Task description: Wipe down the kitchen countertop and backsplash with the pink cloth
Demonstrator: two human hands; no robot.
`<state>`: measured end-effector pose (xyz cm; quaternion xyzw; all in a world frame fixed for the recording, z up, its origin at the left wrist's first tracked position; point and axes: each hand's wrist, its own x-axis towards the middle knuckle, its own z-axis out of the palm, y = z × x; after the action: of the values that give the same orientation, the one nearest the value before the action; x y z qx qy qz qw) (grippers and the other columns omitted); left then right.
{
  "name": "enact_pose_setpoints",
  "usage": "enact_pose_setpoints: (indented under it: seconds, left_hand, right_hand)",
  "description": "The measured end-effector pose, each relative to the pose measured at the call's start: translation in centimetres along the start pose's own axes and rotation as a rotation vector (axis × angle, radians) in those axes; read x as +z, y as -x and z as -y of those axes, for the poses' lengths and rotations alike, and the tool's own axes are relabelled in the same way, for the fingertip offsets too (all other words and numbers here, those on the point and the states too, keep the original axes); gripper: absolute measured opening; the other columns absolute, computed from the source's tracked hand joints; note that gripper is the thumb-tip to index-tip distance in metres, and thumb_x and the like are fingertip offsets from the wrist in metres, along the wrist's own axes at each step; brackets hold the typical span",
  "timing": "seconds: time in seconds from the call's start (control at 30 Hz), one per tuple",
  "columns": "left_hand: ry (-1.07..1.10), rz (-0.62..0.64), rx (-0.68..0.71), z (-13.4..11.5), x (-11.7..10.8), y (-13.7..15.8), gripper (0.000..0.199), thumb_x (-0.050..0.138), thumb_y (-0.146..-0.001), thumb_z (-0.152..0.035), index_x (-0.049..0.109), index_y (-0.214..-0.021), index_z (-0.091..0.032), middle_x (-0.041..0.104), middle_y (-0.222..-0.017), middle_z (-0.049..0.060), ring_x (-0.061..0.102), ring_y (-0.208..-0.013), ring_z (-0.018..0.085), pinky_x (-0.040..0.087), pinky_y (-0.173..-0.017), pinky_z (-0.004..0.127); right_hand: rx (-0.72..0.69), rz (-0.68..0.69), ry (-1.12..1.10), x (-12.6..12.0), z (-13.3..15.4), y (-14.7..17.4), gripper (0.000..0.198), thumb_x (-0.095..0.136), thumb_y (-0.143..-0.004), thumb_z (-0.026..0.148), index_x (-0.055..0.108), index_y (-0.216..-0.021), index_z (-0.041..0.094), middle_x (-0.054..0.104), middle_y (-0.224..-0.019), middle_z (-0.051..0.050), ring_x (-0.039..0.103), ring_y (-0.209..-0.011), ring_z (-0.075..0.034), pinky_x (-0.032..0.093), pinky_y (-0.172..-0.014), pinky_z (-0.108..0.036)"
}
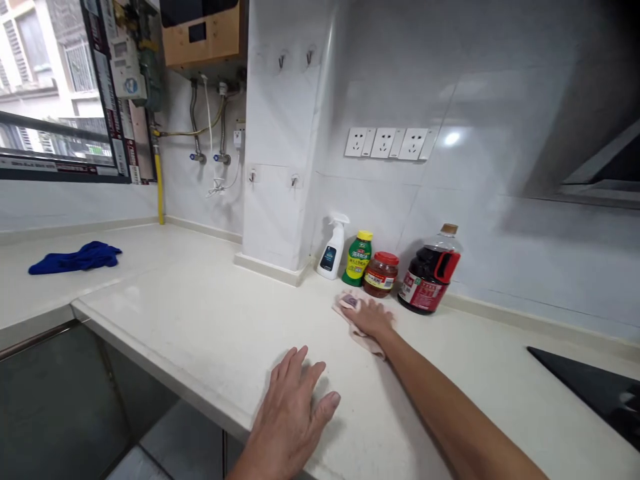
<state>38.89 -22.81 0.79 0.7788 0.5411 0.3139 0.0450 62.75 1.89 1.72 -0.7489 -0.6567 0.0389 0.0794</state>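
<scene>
My right hand [371, 316] presses a pale pink cloth [364, 340] onto the countertop [210, 313], fingers over it. Just behind that hand stand a squat jar with a red lid [381, 275] and a green bottle with a yellow cap [357, 260]. A white spray bottle [331, 252] is to their left. On the right, a large dark bottle with a red handle [425, 280] stands close to the wall. Nearer to me, my left hand [293, 400] hovers over or rests on the counter edge, fingers apart, holding nothing; contact is unclear.
A blue cloth [77, 258] lies crumpled on the left counter. The black stove edge [595, 390] is at right, below a range hood [605, 167]. A tiled pillar [275, 220] juts out behind the counter. Wall sockets [385, 143] sit above the bottles.
</scene>
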Motion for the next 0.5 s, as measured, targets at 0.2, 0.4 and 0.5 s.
enact_pose_setpoints:
  seconds: [0.2,0.4,0.5]
  left_hand:
    - [-0.025,-0.254,-0.073,0.9,1.5,0.0,0.050,0.043,-0.102,-0.047,0.047,-0.149,-0.031,0.025,-0.169,0.011,0.020,-0.157,0.033,0.038,-0.118,0.062]
    - [-0.028,-0.347,-0.139,1.4,1.6,-0.6,0.052,0.038,-0.103,-0.044,0.046,-0.151,-0.026,0.031,-0.166,0.015,0.021,-0.156,0.034,0.032,-0.119,0.064]
    - [-0.010,-0.181,-0.026,0.9,0.7,-0.6,0.048,0.033,-0.104,-0.043,0.054,-0.145,-0.026,0.050,-0.156,0.012,0.038,-0.149,0.029,0.032,-0.120,0.059]
  right_hand:
    - [-0.433,0.119,-0.019,0.9,13.4,5.3,0.091,0.033,-0.093,0.081,0.024,-0.162,0.021,0.008,-0.169,-0.012,0.003,-0.154,-0.039,0.004,-0.123,-0.060]
    - [-0.767,0.217,-0.022,0.3,11.9,15.4,0.087,0.059,-0.092,0.060,0.018,-0.163,0.031,0.005,-0.170,-0.007,-0.001,-0.155,-0.035,0.006,-0.125,-0.056]
    - [-0.810,0.236,-0.067,-0.3,8.3,18.7,0.089,0.062,-0.090,0.048,0.015,-0.164,0.029,0.004,-0.169,-0.010,-0.001,-0.155,-0.035,0.006,-0.125,-0.060]
